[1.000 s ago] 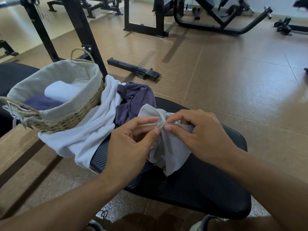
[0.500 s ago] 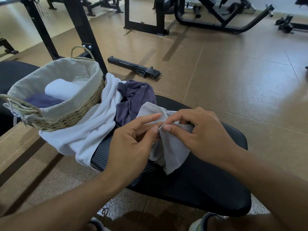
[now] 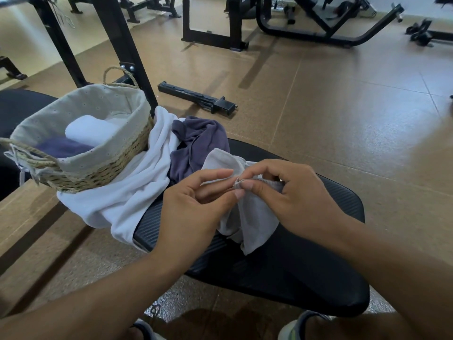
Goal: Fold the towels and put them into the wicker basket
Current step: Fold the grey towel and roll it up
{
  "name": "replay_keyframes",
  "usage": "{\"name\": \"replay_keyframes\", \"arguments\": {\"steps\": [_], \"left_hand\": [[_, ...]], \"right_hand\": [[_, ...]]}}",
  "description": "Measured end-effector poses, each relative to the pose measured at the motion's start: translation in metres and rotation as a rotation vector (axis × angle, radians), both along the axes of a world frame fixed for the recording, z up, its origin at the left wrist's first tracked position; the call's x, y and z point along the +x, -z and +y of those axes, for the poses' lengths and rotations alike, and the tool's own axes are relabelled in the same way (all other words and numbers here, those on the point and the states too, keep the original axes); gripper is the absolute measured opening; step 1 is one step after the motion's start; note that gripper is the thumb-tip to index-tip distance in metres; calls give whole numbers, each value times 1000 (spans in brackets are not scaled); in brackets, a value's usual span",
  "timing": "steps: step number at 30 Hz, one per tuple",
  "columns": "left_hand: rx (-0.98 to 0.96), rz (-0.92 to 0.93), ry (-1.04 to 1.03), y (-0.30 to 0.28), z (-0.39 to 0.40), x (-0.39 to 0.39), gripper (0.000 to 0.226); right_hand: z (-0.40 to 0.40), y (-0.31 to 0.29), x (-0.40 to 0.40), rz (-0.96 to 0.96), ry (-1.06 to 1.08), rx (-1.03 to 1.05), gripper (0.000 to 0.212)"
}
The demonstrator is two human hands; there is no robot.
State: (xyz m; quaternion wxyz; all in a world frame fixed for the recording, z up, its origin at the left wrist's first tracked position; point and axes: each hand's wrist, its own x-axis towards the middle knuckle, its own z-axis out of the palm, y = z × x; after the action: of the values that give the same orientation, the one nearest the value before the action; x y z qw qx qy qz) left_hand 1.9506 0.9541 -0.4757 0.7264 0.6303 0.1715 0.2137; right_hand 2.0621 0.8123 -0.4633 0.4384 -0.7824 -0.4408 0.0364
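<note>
Both hands are meeting over the black padded bench (image 3: 282, 273), and the light grey towel (image 3: 250, 219) is hanging between and beneath them. The left hand (image 3: 193, 204) is pinching the towel's upper edge with its thumb and forefinger, the other fingers lying fairly straight above it, while the right hand (image 3: 294, 200) is pinching the same edge just beside it, fingertips nearly touching those of the left. From that pinched edge the grey towel is drooping toward the person, so its long axis is running roughly from the far side of the bench to the near side, its lowest corner pointing down at the bench pad and resting on or just above it; which of the two cannot be told. A rumpled part of it is bunching up behind the left fingers. To the left of the hands a purple towel (image 3: 198, 141) is lying crumpled, and a white towel (image 3: 137, 192) is spilling from beside it over the bench's edge. The wicker basket (image 3: 103, 173), with its cloth lining, is sitting on the white towel's far-left part, holding a folded white towel (image 3: 90, 130) and a folded purple towel (image 3: 61, 147) side by side.
</note>
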Motion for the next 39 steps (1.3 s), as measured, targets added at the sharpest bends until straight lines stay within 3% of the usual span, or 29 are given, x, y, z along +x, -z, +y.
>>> {"name": "replay_keyframes", "arguments": {"steps": [12,18,24,30,34,39], "left_hand": [[-31,28,-34,0,0,2,25],[61,27,-27,1,0,3,25],[136,36,-6,2,-1,2,26],[138,79,-10,4,0,1,23],[182,88,3,5,1,1,22],[283,105,58,8,1,2,20]], "right_hand": [[-2,0,3,57,-1,7,2],[-6,0,9,-16,18,-54,23],[-4,2,17,-76,-38,-141,29],[-7,1,19,-129,-37,-246,16],[-7,0,19,-255,-3,-372,21],[-8,-8,15,-295,-41,-375,17]]}}
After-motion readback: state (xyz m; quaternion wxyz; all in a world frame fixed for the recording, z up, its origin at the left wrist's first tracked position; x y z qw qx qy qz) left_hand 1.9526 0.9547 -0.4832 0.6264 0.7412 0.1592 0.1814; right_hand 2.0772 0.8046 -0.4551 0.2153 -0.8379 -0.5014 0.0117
